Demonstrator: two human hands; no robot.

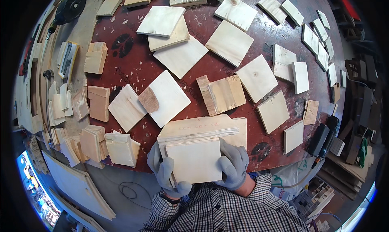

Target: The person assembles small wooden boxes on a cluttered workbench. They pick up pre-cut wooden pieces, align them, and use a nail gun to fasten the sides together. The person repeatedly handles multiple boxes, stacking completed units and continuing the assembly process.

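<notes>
In grey gloves, my left hand and my right hand grip a small stack of pale rectangular wooden boards from either side, close in front of my body. My left thumb and fingers wrap its left edge, and my right fingers curl round its right edge. Just behind the held boards, at the near edge of the dark red table, lies a larger pile of plywood pieces with red handwriting on top. Whether the two stacks touch is unclear. A light board with a brown patch and a stepped wooden block lie beyond.
Many loose square boards are spread over the table, some overlapping. Stacked wood pieces line its left side. A black power tool sits at the right edge, and another dark tool at the far left.
</notes>
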